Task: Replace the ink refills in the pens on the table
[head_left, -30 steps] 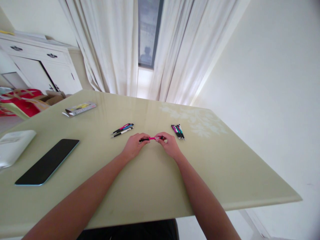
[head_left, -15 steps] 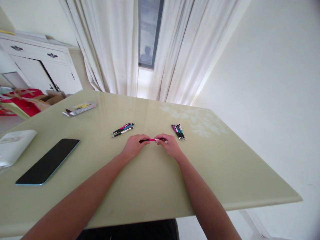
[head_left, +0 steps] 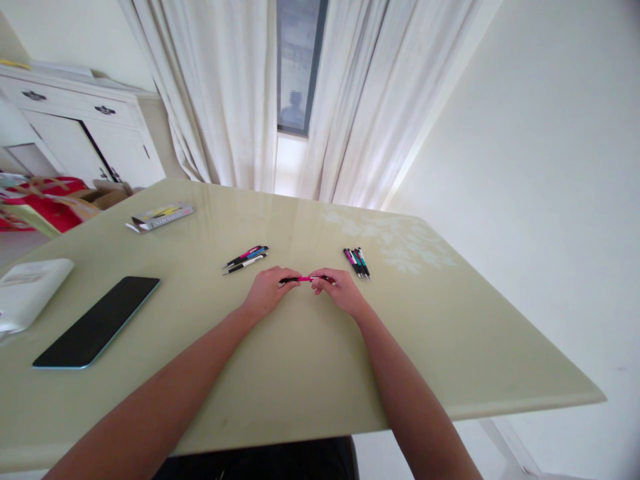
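Observation:
A pink and black pen (head_left: 305, 279) lies crosswise between my two hands, just above or on the table. My left hand (head_left: 268, 290) is closed on its black end. On the other end, my right hand (head_left: 340, 289) pinches it between thumb and fingers. Beyond my left hand lie a few pens, among them a white and black pen (head_left: 245, 264) and a blue one (head_left: 254, 254). Several pens with purple, teal and white barrels (head_left: 357, 263) lie in a bunch beyond my right hand.
A black-screened phone or tablet (head_left: 97, 323) lies on the table (head_left: 300, 373) at left, beside a white case-like object (head_left: 33, 293). Further back is an opened printed box (head_left: 160, 217). Red bags (head_left: 50, 200) and a white cabinet (head_left: 85, 127) stand beyond the table's left edge.
The fingers of my right hand have shifted slightly on the pen. Otherwise both hands and the pens on the table stay where they were.

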Demonstrator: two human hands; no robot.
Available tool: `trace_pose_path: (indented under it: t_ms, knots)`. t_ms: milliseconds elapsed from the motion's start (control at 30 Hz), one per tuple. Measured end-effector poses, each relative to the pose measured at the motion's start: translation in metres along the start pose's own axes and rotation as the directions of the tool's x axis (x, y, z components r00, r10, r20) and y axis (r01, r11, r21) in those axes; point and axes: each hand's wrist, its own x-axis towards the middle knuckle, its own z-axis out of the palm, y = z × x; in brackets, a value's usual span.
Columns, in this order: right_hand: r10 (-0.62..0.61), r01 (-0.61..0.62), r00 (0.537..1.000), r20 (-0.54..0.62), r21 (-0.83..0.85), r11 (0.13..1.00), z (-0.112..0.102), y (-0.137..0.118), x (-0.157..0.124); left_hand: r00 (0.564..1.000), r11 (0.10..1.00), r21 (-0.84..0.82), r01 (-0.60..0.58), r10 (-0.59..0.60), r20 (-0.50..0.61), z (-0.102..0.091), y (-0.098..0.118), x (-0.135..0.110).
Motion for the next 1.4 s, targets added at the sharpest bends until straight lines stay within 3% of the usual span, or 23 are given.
trace_pose_path:
  t_ms: [200,467,633,1133,1400]
  knots:
    - [-0.010,0.005,0.999,-0.037,-0.132,0.991,0.005,-0.006,0.000,0.997,0.995,0.049,-0.082,0.081,0.014,0.001,0.003,-0.001]
    - [-0.031,0.021,0.997,-0.068,-0.148,0.989,0.014,-0.010,-0.002,0.992,0.997,0.024,-0.076,0.073,0.101,0.002,0.003,-0.001]
    - [0.054,-0.059,0.997,-0.062,-0.084,0.995,0.015,-0.007,-0.001,0.990,0.992,-0.080,-0.095,0.102,0.100,0.002,0.005,-0.001]
    - [0.022,-0.029,0.994,-0.110,-0.067,0.997,0.021,-0.007,0.000,0.983,0.962,0.264,-0.068,0.020,0.180,0.010,0.010,-0.002]
    - [0.034,-0.039,0.992,-0.123,-0.035,0.999,0.020,-0.005,0.000,0.984,0.972,0.227,-0.066,0.025,0.178,0.009,0.011,-0.002]
